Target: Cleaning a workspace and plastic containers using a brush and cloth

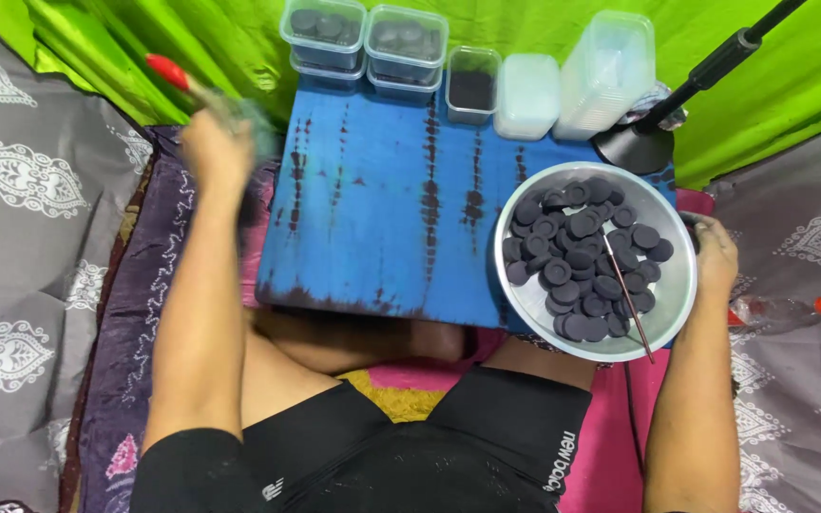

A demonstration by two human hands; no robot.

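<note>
At the right edge of the blue tie-dyed surface (382,209), my right hand (715,256) grips the rim of a round metal bowl (677,285), fingers curled over its outer side. I note that the bowl rests on the surface's near right corner and overhangs it slightly. It is filled with dark, round, flat discs (577,252), piled loosely, and a thin stick (629,299) lies slanted across them with its lower end reaching past the near rim. My left hand (213,142) is raised beside the far left corner of the surface; it is blurred, and it is closed around a tool with a red tip (166,71) that points up and to the left. Along the far edge of the surface I observe a row of clear plastic containers: two stacks (365,43) holding more dark discs, a smaller tub (473,85) with dark contents, a lidded white one (527,95), and a stack of empty tubs (610,71). Right of these stands a black stand base (634,147). A plastic bottle with an orange cap (781,312) lies on the patterned grey cloth (11,237) near my right forearm.
</note>
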